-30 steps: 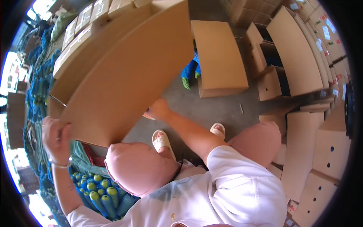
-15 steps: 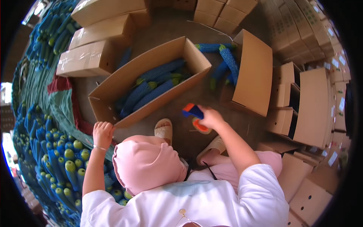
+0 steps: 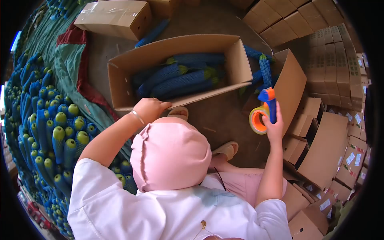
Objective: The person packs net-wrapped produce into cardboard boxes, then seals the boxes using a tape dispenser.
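An open cardboard box [image 3: 180, 44] lies in front of me, holding several long green vegetables in blue netting [image 3: 184, 82]. My left hand [image 3: 151, 109] is on the box's near edge, left of its middle, with the fingers bent over the rim. Out to the right, my right hand [image 3: 274, 122] is wrapped round a blue and orange tape dispenser [image 3: 272, 106]. Its tape roll [image 3: 258, 120] hangs on the left side, apart from the box.
Netted vegetables [image 3: 264, 71] lie by another open box [image 3: 295, 84] at the right. A closed box [image 3: 114, 18] stands at the upper left. Many netted vegetables [image 3: 60, 136] are piled at the left beside a green cloth [image 3: 68, 68]. Stacked cartons [image 3: 328, 72] stand at the right.
My left hand has moved right along the box's near edge, away from its corner. My right hand has carried the tape dispenser to the right and turned it upright. The view has shifted.
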Available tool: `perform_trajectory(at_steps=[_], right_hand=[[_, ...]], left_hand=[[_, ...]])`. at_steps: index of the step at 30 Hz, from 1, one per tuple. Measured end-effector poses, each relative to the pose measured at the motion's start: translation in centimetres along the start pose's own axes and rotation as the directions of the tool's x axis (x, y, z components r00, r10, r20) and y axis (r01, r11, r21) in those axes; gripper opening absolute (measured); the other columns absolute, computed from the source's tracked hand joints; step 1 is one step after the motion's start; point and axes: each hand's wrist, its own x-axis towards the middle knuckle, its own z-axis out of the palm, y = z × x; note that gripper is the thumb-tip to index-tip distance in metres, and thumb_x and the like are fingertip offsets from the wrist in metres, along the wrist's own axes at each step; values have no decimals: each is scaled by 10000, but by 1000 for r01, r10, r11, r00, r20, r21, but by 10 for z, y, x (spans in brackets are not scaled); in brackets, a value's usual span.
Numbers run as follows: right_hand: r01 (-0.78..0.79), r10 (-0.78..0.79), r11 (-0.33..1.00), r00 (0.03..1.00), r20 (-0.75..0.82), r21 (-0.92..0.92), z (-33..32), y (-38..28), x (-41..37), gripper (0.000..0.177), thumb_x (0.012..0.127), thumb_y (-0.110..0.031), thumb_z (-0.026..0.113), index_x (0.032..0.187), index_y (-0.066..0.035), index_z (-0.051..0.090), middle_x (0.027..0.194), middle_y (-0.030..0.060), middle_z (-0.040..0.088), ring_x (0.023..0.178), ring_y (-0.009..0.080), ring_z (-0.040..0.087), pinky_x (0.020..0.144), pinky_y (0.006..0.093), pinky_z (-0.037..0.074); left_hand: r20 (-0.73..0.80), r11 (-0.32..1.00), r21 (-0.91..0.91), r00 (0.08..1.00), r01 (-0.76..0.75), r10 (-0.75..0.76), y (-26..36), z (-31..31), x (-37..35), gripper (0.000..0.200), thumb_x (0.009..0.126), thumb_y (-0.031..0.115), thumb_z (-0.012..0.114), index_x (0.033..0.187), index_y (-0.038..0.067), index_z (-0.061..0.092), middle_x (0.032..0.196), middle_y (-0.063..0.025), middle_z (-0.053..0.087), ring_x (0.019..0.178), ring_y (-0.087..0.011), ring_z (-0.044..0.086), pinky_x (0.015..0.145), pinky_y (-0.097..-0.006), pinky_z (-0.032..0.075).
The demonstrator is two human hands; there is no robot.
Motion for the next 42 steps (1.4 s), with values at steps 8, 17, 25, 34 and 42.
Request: perform_trajectory(at_steps=[8,17,25,34,42], right_hand=[[338,-337,915,941,46,-219,-6,-13,66,721,768,-98,743,1415,-87,427,1155,104,558,1057,228,571,925,335,451],[791,-506,519,590,629,-325,111,-71,130,689,676,-155,746,1328,-189,525,899,89,534,864,292,559,779,387,482],[817,-468,422,567,678,-392,126,-101,136,699,652,-184,758,1316,-235,547,880,66,526,846,260,575,762,382,514],[318,-98,919,756,647,-233,169,-181,213,611,670,-359,723,1213,-92,636,907,94,677,801,174,613,721,298,482],[546,-362,692,829,427,-472,178,-106,122,745,737,-410,716,1398,-167,471,964,95,614,843,275,642,771,392,522]], left_hand=[[-505,628,-644,374,436,-778,-118,-40,-81,186,936,200,587,897,18,589,776,-139,612,713,-206,610,658,-341,488],[149,752,-553,930,360,-336,-110,28,-57,487,911,429,602,1143,6,532,987,-145,563,1014,-266,572,911,-371,451],[268,774,-358,851,523,-452,-83,-41,-22,478,756,543,696,849,75,684,917,-131,630,1020,-361,574,844,-424,455],[-831,614,-238,170,752,-530,-75,74,-25,489,779,488,691,1105,128,637,1149,-134,612,1140,-326,528,987,-398,371],[-234,205,-960,142,-193,-962,-145,82,-22,442,981,400,427,1217,73,606,1124,-153,660,1066,-262,620,914,-352,450]])
